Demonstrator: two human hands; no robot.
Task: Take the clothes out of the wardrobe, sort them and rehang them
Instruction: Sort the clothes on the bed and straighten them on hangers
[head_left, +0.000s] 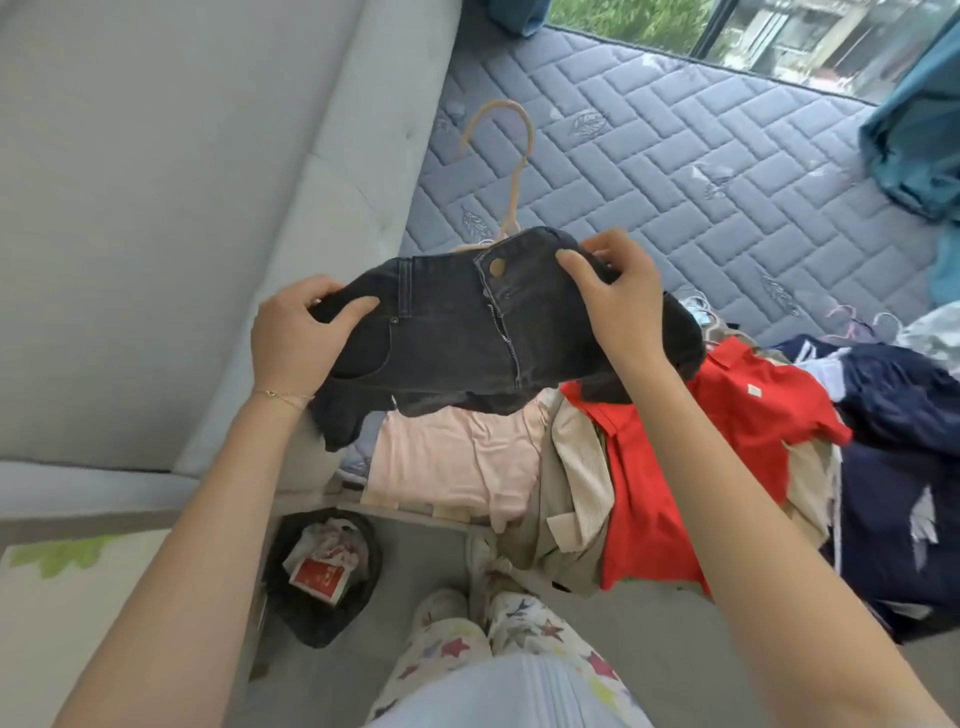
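Grey floor (415, 561) lies nearest, a black bin (322, 577) on it beside the person's legs. Beyond, a pink top (457, 457) and a red garment (727, 415) lie heaped at the edge of the quilted mattress (701, 156). Above them the left grip (296, 338) and right grip (613, 301) each curl round one end of the waistband of the dark denim shorts (447, 322), holding them in the air. A peach hanger (514, 171) sticks up behind the waistband.

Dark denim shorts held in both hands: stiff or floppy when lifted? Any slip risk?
Probably semi-stiff: the denim shorts span flat between the left hand and right hand, yet the hem below droops unevenly. Likely light for their size, since pinches at the waistband carry them. Slip risk looks low; the weave seems coarse, though the hanger behind looks smooth.
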